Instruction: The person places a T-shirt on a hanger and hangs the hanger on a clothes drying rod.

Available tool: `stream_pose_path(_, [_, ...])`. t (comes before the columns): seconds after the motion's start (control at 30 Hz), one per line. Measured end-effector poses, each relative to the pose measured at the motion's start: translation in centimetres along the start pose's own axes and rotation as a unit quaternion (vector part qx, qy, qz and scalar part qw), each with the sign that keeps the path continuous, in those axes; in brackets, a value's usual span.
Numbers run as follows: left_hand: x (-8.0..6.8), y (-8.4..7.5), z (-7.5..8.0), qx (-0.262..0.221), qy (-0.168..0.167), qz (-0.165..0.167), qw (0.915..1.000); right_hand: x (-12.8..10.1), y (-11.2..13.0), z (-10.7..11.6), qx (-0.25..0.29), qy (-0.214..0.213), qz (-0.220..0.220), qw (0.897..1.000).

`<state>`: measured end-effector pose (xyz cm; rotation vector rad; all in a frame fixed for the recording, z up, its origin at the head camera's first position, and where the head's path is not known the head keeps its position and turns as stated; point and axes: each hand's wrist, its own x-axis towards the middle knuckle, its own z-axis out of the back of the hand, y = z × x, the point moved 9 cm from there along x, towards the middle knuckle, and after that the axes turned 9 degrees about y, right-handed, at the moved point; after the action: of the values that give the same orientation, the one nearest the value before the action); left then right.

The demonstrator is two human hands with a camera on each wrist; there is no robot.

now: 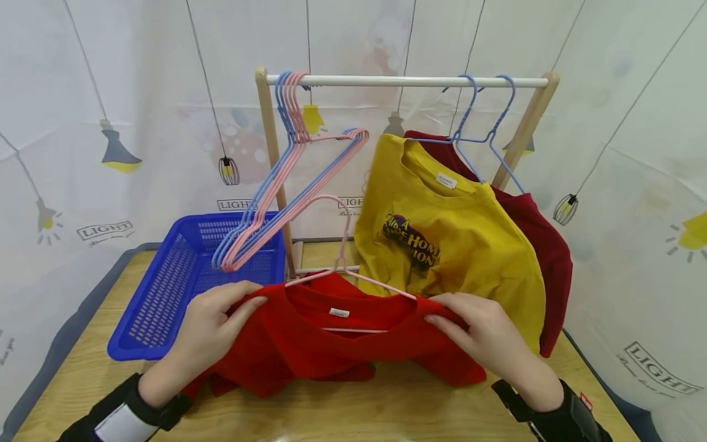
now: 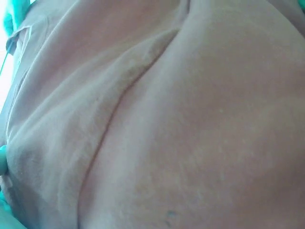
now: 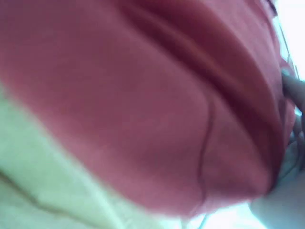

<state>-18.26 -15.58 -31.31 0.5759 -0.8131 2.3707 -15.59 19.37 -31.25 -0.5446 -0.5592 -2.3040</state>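
A red T-shirt (image 1: 342, 347) lies on the wooden table (image 1: 331, 411) with a pink hanger (image 1: 342, 270) through its neck opening. My left hand (image 1: 212, 325) pinches the shirt's left shoulder, and my right hand (image 1: 480, 334) pinches its right shoulder. Both wrist views are filled by blurred red cloth (image 2: 167, 124), (image 3: 157, 109) at close range, and no fingers are clear in them.
A wooden rack with a white rail (image 1: 405, 80) stands behind. On it hang a yellow T-shirt (image 1: 442, 239), a dark red shirt (image 1: 544, 245) behind it, and several empty pink and blue hangers (image 1: 287, 178). A blue basket (image 1: 182, 282) sits at the left.
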Motion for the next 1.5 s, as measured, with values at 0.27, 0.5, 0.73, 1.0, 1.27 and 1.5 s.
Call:
stream_pose_path(0.27, [0.1,0.0,0.5,-0.025,-0.024,0.005,0.9994,-0.1,-0.2,0.6,-0.027,-0.061,0.007,0.998])
stream_pose_path(0.5, [-0.6,1.2,0.9,-0.033,-0.034,0.023,0.9986,-1.1,-2.2,0.9,-0.019,-0.093,-0.011,0.995])
stream_pose_path(0.73, [-1.3,2.5,1.4,-0.049,-0.033,0.051,0.9970,-2.0,-3.6,1.6,-0.032,-0.135,-0.005,0.990])
stream_pose_path(1.0, [-1.6,3.2,2.3,-0.043,-0.054,0.084,0.9940,-2.5,-5.0,2.1,-0.011,-0.148,-0.017,0.989])
stream_pose_path(1.27, [-1.7,3.3,3.1,-0.044,-0.080,0.104,0.9904,-3.1,-5.9,2.1,0.016,-0.154,-0.021,0.988])
stream_pose_path(1.5, [-1.6,3.1,2.4,-0.009,-0.038,0.108,0.9934,-3.3,-6.2,2.2,0.011,-0.160,-0.022,0.987])
